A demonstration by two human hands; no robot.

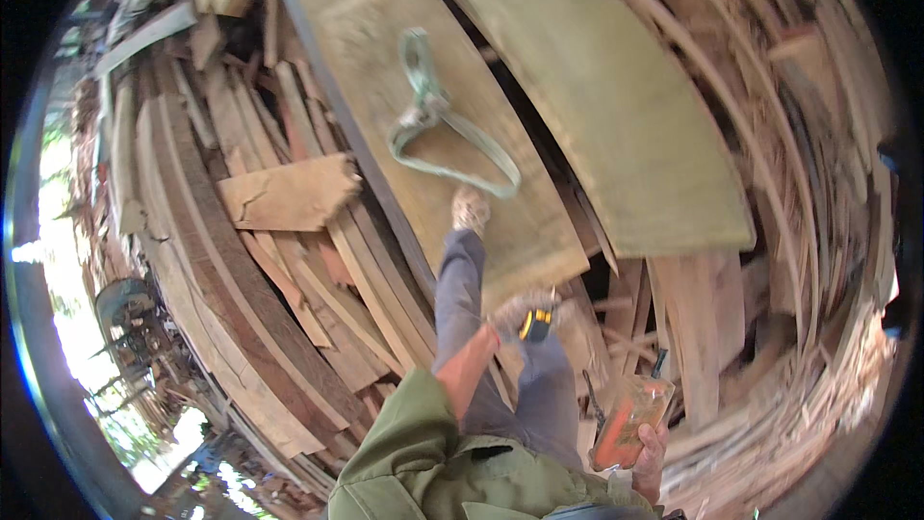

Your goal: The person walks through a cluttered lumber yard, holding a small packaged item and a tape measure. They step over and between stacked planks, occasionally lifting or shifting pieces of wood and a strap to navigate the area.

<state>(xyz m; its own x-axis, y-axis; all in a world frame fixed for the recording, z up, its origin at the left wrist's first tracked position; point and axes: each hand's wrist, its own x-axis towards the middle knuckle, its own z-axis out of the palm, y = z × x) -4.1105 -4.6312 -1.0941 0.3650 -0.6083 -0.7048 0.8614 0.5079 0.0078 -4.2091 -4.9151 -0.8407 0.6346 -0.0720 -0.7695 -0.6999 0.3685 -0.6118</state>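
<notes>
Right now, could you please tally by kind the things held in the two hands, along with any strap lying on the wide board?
Yellow-and-black tape measure, in the left hand: 1
Orange case-like object, in the right hand: 1
Pale green strap, knotted, on the wide board: 1
Total: 3

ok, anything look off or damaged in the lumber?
Yes. Left of the wide plank, a short board lies crosswise over narrow strips; its right end is ragged and it appears cracked. The knotted green strap on the plank also looks odd among bare wood.
</notes>
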